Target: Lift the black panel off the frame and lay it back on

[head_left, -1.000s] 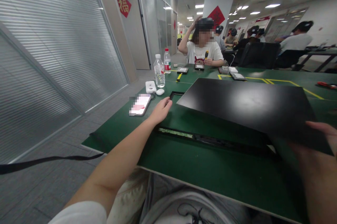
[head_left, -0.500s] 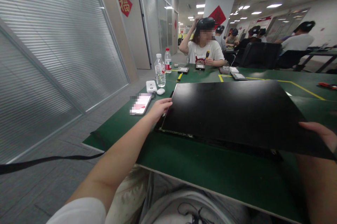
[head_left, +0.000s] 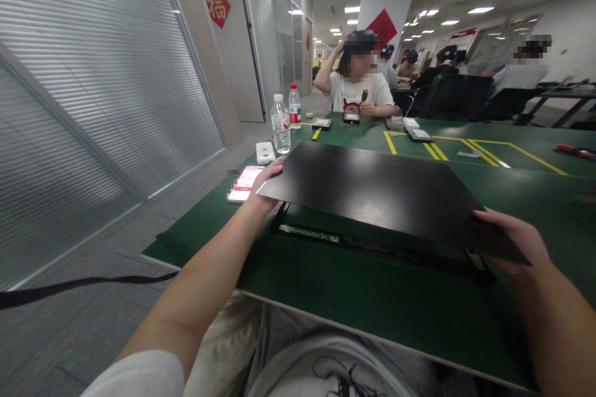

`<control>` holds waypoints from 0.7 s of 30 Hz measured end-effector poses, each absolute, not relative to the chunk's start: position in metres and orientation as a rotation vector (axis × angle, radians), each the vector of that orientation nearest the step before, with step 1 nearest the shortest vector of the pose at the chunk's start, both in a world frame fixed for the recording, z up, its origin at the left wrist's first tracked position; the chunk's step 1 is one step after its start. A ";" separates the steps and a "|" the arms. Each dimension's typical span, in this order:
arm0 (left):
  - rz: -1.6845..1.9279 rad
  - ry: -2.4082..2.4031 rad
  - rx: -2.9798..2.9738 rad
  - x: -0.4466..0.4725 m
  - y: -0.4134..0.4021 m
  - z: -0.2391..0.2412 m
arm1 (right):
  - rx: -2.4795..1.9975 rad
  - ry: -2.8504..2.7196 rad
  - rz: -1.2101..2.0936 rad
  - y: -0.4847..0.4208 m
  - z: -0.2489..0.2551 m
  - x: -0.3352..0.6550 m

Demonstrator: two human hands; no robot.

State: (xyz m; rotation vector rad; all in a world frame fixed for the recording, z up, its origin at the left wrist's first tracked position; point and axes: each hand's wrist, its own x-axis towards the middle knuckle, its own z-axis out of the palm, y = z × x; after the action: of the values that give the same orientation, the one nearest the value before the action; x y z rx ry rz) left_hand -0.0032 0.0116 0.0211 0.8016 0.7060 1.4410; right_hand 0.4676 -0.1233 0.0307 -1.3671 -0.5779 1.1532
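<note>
A thin, glossy black panel, perhaps a screen sheet, is held between my two hands above the green table. My left hand grips its left edge, fingers partly hidden beneath it. At the right edge, my right hand has the thumb on top and the other fingers underneath. Below the panel lies a black frame, with a strip of green circuit board along its near left side. The panel covers most of the frame, so its inside is hidden.
A phone, a white case and two bottles stand left on the green table. Across it, a person holds a yellow-and-black tool near several drives. Red-handled tools lie far right.
The panel has lifted away from the frame and shifted left, uncovering the frame's near side and circuit strip. Both hands moved left with it, and my right hand has come further into view.
</note>
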 end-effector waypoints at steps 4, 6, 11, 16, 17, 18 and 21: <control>1.479 0.686 0.770 -0.007 0.013 0.024 | -1.456 -0.572 1.261 -0.124 0.034 0.456; 1.500 0.680 0.769 -0.009 0.013 0.025 | -1.467 -0.580 1.242 -0.122 0.034 0.454; 1.524 0.711 0.787 -0.010 0.014 0.024 | -1.464 -0.605 1.176 -0.113 0.026 0.465; 1.521 0.769 0.780 -0.004 0.017 0.017 | -1.585 -0.658 0.976 -0.109 0.017 0.476; 1.512 0.780 0.786 -0.002 0.017 0.015 | -1.609 -0.664 0.941 -0.109 0.016 0.476; 1.504 0.791 0.790 -0.001 0.018 0.013 | -1.630 -0.666 0.910 -0.109 0.017 0.476; 1.472 0.835 0.783 0.005 0.018 0.007 | -1.673 -0.668 0.837 -0.109 0.019 0.472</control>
State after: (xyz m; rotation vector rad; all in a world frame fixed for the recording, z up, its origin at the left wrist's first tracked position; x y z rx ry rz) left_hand 0.0045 0.0183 0.0069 0.7828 0.8346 1.4716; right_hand 0.4717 -0.1095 0.0195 -1.6734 -0.6678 0.8367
